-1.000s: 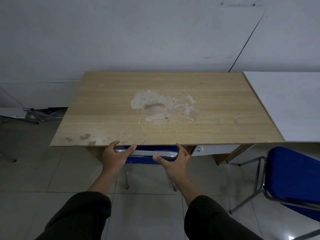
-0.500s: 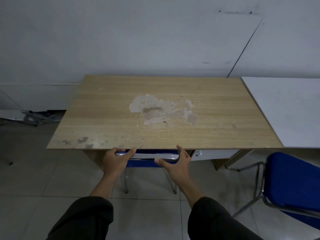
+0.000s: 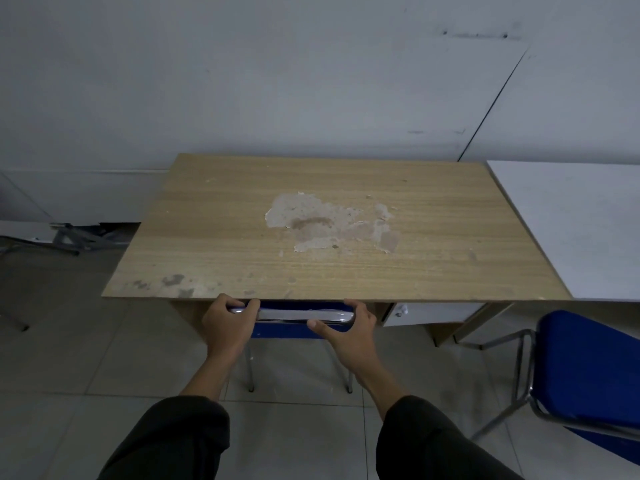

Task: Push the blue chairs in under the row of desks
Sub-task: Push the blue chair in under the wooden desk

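Observation:
A blue chair (image 3: 287, 330) with a chrome top rail stands tucked under the wooden desk (image 3: 242, 237); only its backrest and two rear legs show below the desk's front edge. My left hand (image 3: 227, 323) is wrapped around the left end of the rail. My right hand (image 3: 349, 329) grips the right end, thumb under the rail. A second blue chair (image 3: 588, 368) stands out on the floor at the right, in front of a white desk (image 3: 571, 220).
A white wall runs behind the desks. A white drawer unit (image 3: 433, 311) hangs under the wooden desk's right side. Metal frame parts (image 3: 72, 237) lie on the tiled floor at the left. Tiled floor lies open around my feet.
The chair's backrest now sits closer under the desk's front edge. Both hands have closed more tightly on the rail and followed it forward.

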Demonstrator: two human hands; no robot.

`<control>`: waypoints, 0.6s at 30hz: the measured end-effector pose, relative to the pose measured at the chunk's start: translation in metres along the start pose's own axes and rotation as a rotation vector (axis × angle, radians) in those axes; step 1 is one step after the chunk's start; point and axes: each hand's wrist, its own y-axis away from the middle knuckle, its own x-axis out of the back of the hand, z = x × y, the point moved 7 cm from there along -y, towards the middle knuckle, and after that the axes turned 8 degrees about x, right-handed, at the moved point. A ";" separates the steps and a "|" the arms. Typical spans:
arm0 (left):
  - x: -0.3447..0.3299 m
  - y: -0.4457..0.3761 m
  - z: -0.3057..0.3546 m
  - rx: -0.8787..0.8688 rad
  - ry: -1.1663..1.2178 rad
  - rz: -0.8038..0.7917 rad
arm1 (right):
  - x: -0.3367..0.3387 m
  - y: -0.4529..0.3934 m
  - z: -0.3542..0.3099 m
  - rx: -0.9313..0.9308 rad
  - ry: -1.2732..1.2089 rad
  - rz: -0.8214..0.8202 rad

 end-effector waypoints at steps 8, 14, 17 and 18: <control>0.007 -0.006 -0.002 -0.023 -0.002 -0.021 | -0.011 -0.001 0.000 0.005 0.022 0.000; 0.006 -0.006 0.004 -0.091 -0.182 -0.103 | -0.006 -0.002 0.000 -0.064 0.069 -0.125; 0.004 0.013 0.025 -0.224 -0.393 -0.098 | 0.010 0.002 -0.015 -0.067 0.095 -0.182; -0.003 0.023 0.034 -0.267 -0.438 -0.129 | 0.020 0.003 -0.020 -0.058 0.102 -0.191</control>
